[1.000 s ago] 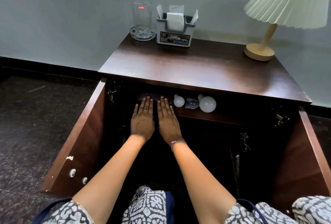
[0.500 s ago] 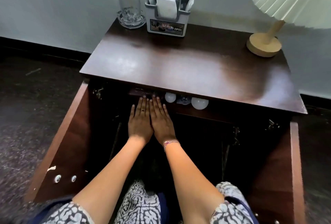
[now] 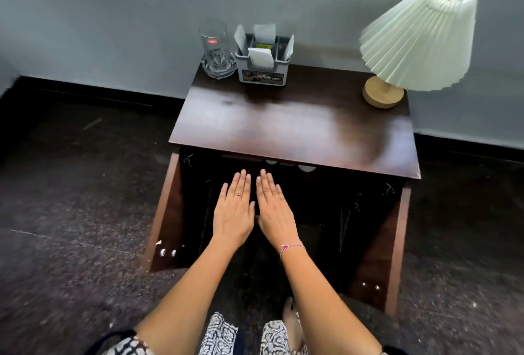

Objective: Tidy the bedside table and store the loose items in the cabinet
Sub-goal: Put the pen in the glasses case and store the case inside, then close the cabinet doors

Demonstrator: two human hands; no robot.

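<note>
I see both hands flat and empty in front of the open cabinet (image 3: 283,241): the left hand (image 3: 234,213) and the right hand (image 3: 273,211) lie side by side, palms down, fingers straight and spread a little, gripping nothing. Both doors stand swung wide. Just under the table top (image 3: 295,125), on the shelf inside, white bulbs (image 3: 306,167) peek out, mostly hidden. On the top, a glass (image 3: 217,48) stands at the back left, touching or just beside a napkin holder (image 3: 263,62); a lamp (image 3: 414,42) sits at the back right.
</note>
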